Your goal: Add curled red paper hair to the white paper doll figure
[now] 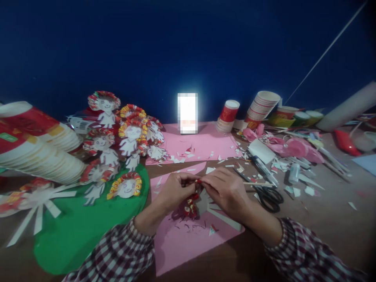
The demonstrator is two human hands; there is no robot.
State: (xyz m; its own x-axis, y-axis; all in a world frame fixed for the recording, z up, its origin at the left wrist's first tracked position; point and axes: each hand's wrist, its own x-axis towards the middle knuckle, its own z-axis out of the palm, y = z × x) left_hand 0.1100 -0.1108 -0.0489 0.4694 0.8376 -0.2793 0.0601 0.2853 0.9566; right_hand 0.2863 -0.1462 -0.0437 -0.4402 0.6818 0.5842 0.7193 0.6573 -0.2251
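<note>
My left hand (178, 190) is closed, thumb and fingers pinching a red strip of a cut paper cup (202, 205). Close against it, my right hand (227, 192) is closed too, its fingertips at the same strip. A thin wooden stick (258, 183) juts out rightward from my right hand; its other end is hidden by the fingers. Below my hands, the cup's left side carries curled red and yellow strips (190, 209), while straight white strips (226, 219) fan out to the right. A pink sheet (176, 250) lies underneath.
Paper dolls with curled hair (131, 135) stand at left near a green sheet (88, 235). Stacked paper cups (44, 156) lean at far left; another stack (263, 105) stands back right. Black scissors (268, 197), a marker (264, 170) and paper scraps lie right of my hands.
</note>
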